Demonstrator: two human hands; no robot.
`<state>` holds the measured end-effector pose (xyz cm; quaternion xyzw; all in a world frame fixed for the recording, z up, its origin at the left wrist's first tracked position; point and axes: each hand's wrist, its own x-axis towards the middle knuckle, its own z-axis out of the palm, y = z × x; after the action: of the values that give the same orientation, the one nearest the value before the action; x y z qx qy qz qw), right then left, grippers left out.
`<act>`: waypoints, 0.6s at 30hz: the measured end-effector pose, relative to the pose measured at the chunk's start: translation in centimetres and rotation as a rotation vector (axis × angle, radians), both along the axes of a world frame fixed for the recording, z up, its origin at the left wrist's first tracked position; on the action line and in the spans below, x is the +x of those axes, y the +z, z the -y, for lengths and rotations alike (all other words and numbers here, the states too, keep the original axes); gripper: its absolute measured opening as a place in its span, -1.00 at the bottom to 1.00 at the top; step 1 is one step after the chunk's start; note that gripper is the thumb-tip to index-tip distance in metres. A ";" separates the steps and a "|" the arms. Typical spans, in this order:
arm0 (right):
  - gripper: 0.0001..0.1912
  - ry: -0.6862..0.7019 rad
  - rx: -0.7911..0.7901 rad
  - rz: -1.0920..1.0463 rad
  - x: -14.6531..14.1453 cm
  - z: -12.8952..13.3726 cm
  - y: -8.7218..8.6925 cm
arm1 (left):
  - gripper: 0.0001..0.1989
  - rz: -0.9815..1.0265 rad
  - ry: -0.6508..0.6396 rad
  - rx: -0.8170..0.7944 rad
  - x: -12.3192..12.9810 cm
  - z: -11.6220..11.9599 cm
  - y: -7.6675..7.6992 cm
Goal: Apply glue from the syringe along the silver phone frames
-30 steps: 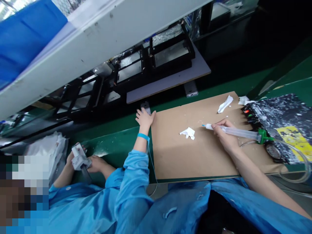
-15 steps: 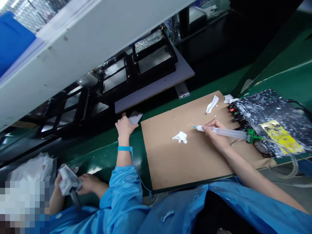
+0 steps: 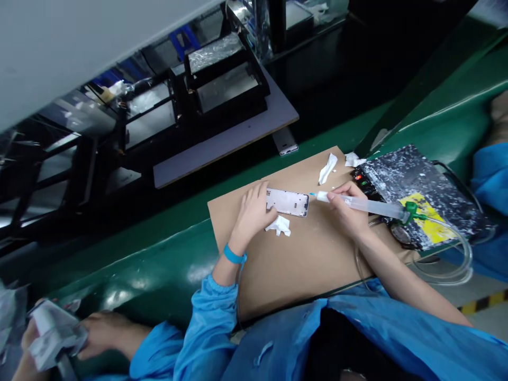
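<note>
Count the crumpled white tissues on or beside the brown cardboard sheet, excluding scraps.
3: crumpled tissue by the left hand; elongated tissue near the far right corner of the cardboard sheet; bunched tissue beside the white-speckled black box. Others may be hidden.

The left hand [image 3: 253, 212] covers the near end of the pale panel [image 3: 289, 202].

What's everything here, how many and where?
Bench: one, green, underneath
Cardboard: one, brown, on bench
Panel: one, pale, on cardboard
Syringe: one, clear, right of panel
Tube: one, clear, off syringe
Tissues: three, white, on or beside cardboard
Box: one, mostly black, right
Shelf: one, grey, upper left
Board: one, grey, far side
Second panel: one, grey, by board
Frames: several, black, upper left
Co-worker's hands: two, bare, lower left
Left hand: one, bare, on panel
Right hand: one, bare, around syringe
</note>
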<state>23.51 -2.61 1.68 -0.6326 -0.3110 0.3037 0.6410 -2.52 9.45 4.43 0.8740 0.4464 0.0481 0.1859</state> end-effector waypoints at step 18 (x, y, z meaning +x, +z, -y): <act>-0.55 0.308 0.092 0.156 1.7 -3.6 -1.2 | 0.18 0.280 -0.107 -0.073 1.3 4.5 -5.0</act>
<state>25.22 1.01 0.51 -0.5693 -0.4663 0.3339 0.5891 -1.23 4.96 -0.60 0.8738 0.3704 0.1435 0.2804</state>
